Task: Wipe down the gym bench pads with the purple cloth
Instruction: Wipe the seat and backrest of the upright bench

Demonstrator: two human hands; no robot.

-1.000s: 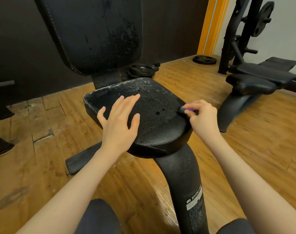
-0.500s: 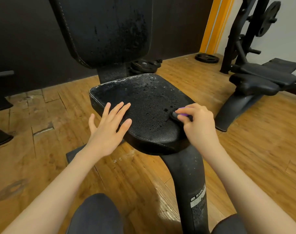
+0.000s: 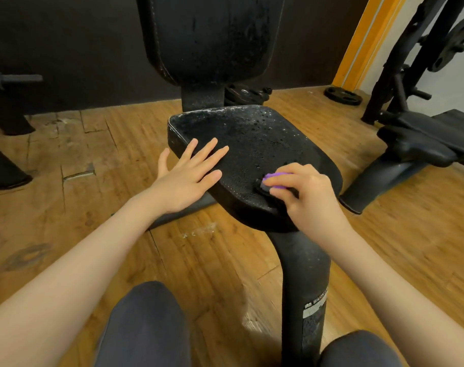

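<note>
A black seat pad point(image 3: 254, 144), speckled with droplets, sits in the middle of the view on a black post point(image 3: 302, 282). Behind it rises the upright black back pad point(image 3: 212, 35), also wet. My right hand point(image 3: 307, 197) is shut on a small purple cloth point(image 3: 274, 178) and presses it on the pad's near right part; most of the cloth is hidden under the fingers. My left hand point(image 3: 188, 176) lies flat with fingers spread on the pad's left edge.
Worn wooden floor point(image 3: 93, 207) surrounds the bench. Another black bench point(image 3: 421, 144) and a rack with a weight plate point(image 3: 453, 43) stand at the right. Weight plates point(image 3: 343, 96) lie on the floor near an orange post. My knees point(image 3: 143, 327) are at the bottom.
My right hand has slid the purple cloth from the pad's right edge inward and toward me. My left hand has shifted to the pad's left edge. The view has moved right.
</note>
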